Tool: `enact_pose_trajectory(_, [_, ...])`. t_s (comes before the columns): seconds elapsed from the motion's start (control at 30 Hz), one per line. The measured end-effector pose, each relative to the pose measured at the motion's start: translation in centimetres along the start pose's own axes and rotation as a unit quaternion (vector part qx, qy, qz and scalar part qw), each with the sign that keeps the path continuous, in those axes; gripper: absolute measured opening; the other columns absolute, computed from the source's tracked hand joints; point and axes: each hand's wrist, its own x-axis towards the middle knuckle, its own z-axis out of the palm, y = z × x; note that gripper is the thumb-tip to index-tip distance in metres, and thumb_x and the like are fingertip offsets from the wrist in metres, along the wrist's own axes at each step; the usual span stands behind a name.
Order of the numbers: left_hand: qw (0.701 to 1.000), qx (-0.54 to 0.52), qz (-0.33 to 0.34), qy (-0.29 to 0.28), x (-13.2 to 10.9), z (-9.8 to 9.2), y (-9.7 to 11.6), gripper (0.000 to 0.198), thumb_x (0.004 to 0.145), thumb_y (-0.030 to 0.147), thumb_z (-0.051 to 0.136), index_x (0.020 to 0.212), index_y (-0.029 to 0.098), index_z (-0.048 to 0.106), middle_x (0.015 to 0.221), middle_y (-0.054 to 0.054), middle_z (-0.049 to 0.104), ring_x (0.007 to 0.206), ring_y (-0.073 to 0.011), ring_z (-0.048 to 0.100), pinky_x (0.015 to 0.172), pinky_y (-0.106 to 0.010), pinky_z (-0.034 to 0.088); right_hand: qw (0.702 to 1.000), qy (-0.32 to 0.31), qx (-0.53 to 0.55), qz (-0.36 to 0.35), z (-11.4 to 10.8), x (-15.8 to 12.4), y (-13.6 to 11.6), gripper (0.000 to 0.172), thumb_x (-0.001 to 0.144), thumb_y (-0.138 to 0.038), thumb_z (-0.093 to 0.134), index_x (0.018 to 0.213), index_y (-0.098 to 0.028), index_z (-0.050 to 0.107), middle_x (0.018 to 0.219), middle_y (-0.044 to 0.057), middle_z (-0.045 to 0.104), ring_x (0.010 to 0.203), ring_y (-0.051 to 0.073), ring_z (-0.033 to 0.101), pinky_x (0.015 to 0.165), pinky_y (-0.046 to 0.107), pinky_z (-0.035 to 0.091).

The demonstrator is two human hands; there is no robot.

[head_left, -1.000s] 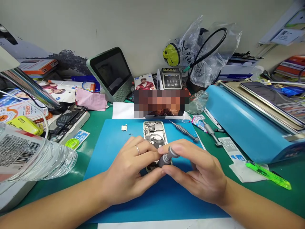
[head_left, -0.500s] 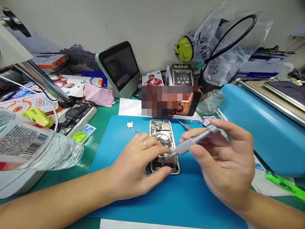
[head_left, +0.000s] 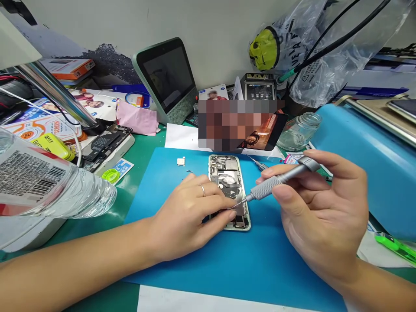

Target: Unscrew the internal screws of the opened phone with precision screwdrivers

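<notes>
An opened smartphone [head_left: 233,167] lies face up on the blue mat, its inner parts bare. My right hand [head_left: 325,212] is closed around a grey metal screwdriver [head_left: 269,186], slanted down to the left, one finger against its end cap. Over the phone's lower half, my left hand [head_left: 191,212] has thumb and index finger drawn together at the screwdriver's tip. Whatever those fingertips pinch is too small to make out. A small metal plate [head_left: 181,161] and tiny dark pieces [head_left: 189,171] lie left of the phone. Behind my right fingers is a second screwdriver [head_left: 258,163].
A water bottle [head_left: 58,177] stands close on the left, near another opened phone [head_left: 105,149]. Behind the mat [head_left: 279,268] are a smart display [head_left: 169,82] and a glass jar [head_left: 300,130]. A blue case [head_left: 364,173] borders the right, with a green cutter [head_left: 394,247] nearby.
The screwdriver's tip has left the phone's lower part and come up to my left fingertips. My left thumb and index finger have closed together there. The whole view has shifted slightly.
</notes>
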Motion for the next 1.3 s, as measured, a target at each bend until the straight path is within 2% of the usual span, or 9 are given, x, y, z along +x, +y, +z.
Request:
enact_pose_trajectory(0.7, [1.000, -0.001, -0.016, 0.007, 0.04, -0.07, 0.32, 0.015, 0.097, 0.021, 0.062, 0.089, 0.018, 0.075, 0.081, 0.000, 0.073, 0.074, -0.0165, 0.056, 0.070, -0.036, 0.033, 1.000, -0.004, -0.008, 0.002, -0.22, -0.17, -0.03, 0.044, 0.085, -0.010, 0.072, 0.121, -0.032, 0.060, 0.093, -0.001, 0.076, 0.086, 0.017, 0.074, 0.070, 0.031, 0.069])
enact_pose_trajectory(1.3, [1.000, 0.002, -0.015, -0.003, 0.04, -0.05, 0.23, 0.016, 0.098, 0.021, 0.061, 0.089, 0.018, 0.074, 0.080, -0.001, 0.072, 0.074, -0.0165, 0.056, 0.070, -0.036, 0.034, 1.000, -0.012, -0.018, 0.005, 0.03, -0.35, -0.09, 0.049, 0.084, -0.004, 0.070, 0.122, -0.034, 0.060, 0.095, -0.002, 0.075, 0.086, 0.017, 0.074, 0.070, 0.028, 0.069])
